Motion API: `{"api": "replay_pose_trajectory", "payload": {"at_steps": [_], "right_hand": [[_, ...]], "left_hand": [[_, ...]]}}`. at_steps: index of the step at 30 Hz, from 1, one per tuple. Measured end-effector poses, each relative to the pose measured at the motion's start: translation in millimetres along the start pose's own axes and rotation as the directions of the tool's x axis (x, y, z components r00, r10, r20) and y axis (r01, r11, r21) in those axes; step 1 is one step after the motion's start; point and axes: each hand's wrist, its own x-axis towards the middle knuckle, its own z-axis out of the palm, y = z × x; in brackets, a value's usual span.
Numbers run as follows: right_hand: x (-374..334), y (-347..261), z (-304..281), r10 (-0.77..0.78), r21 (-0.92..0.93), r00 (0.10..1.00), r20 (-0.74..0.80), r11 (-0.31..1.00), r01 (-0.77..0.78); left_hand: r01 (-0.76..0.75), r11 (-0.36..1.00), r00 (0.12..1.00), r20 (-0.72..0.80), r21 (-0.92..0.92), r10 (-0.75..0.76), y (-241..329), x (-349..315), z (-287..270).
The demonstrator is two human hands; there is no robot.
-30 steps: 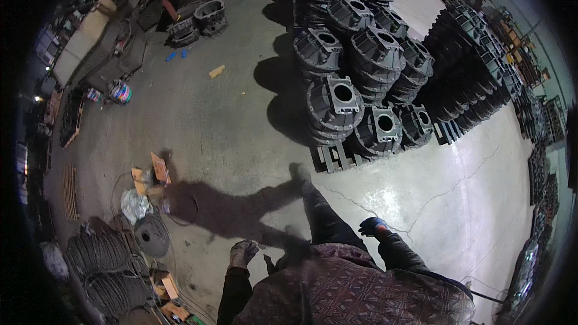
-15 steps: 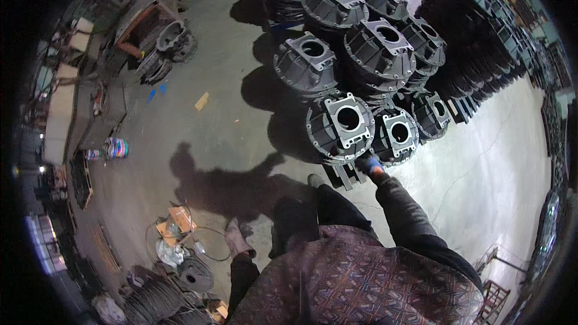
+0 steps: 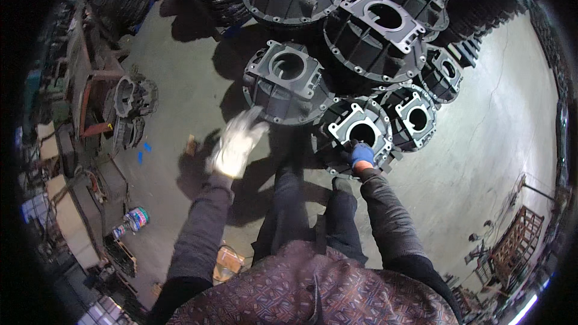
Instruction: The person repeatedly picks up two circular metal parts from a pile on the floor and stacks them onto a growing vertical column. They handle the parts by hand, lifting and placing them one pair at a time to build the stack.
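From where I stand, two printed, many-coloured tubs sit on the floor (image 3: 159,192) at the person's left, a bigger one (image 3: 138,218) and a smaller one (image 3: 119,231) just beside it; I can't make out what either holds. Farther off on that side is a rust-red box (image 3: 97,129), open toward us and dark inside, with some grey castings (image 3: 144,95) next to it, too jumbled to count. Over on the right stands one brown slatted rack (image 3: 519,241), its contents not clear to me either.

In front of the person I count seven dark bell-shaped housings showing a round hole through a pale, squarish flange, crowded close together; the holes are mostly black, though the one in the left-hand housing (image 3: 280,101) shows a bit of grey inner wall.

The nearest housing, the front one (image 3: 349,121), sits just ahead of the person's legs and a little right. The right hand (image 3: 362,153), in a blue and dark glove, is at the near edge of its hole; whether the fingers are clamped on the metal I can't tell. The left hand (image 3: 238,143), in a whitish glove and blurred, has its fingers stretched out and holds nothing, near the left-hand housing. Two blue scraps (image 3: 147,147) lie on the floor farther left.
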Motion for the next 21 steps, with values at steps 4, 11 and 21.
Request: {"api": "replay_pose_trajectory", "payload": {"at_steps": [4, 11, 21], "right_hand": [[19, -11, 6, 0.137, 0.033, 0.977, 0.161, 0.989, -0.144], [51, -7, 25, 0.262, -0.023, 0.863, 0.432, 0.96, -0.28], [-19, -57, -7, 0.226, -0.004, 0.955, 0.191, 0.973, -0.229]], "left_hand": [[-0.431, 0.84, 0.897, 0.262, 0.33, 0.357, -25, 123, 24], [-0.52, 0.799, 0.633, 0.764, 0.301, 0.124, -73, 201, 119], [-0.508, 0.776, 0.544, 0.838, 0.374, -0.048, -51, 214, 117]]}}
